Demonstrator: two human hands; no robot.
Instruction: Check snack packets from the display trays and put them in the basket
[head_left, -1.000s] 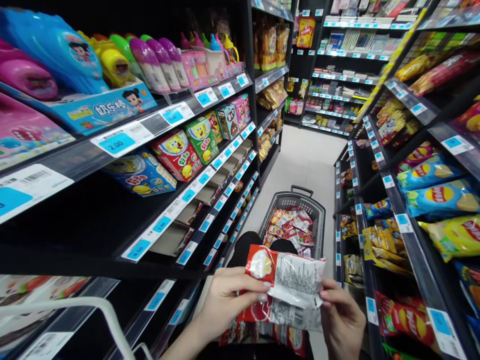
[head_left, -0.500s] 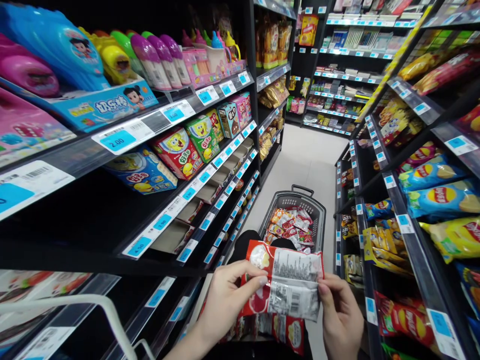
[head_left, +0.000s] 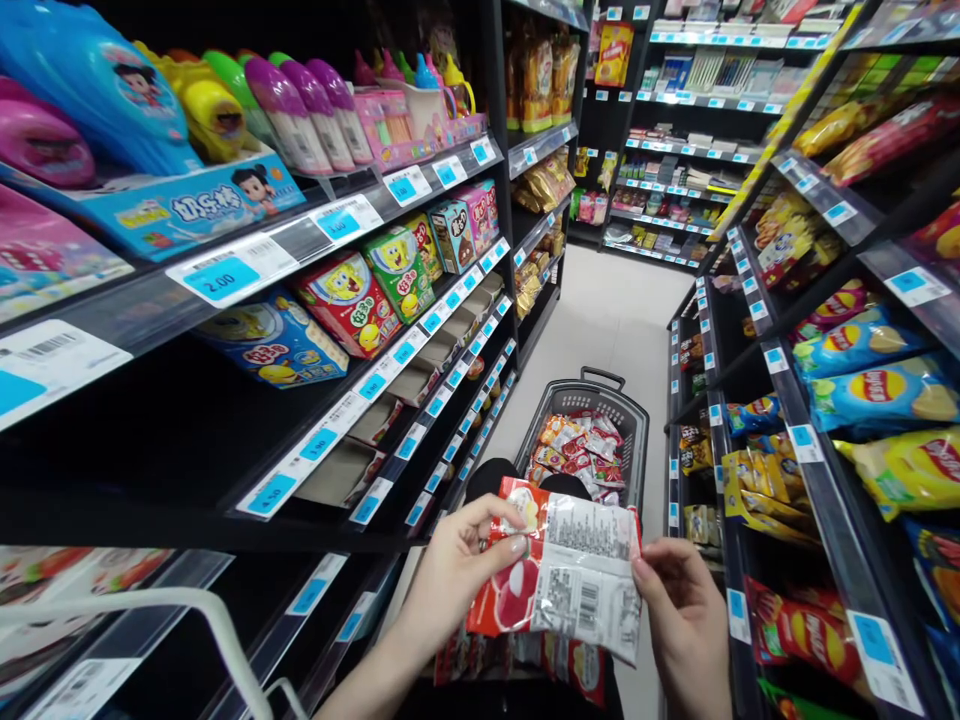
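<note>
Shop aisle, and the red-and-silver packet is at about 5 o'clock in the view, with the left hand pinching its 9 o'clock end between its fingers. Right hand has its fingers curled at the 3 o'clock edge (can't tell if they've really got hold), so imo a slick wrapper or uneven tug could drop it onto the lower packets at its 6 o'clock, short of the basket at its 12.
</note>
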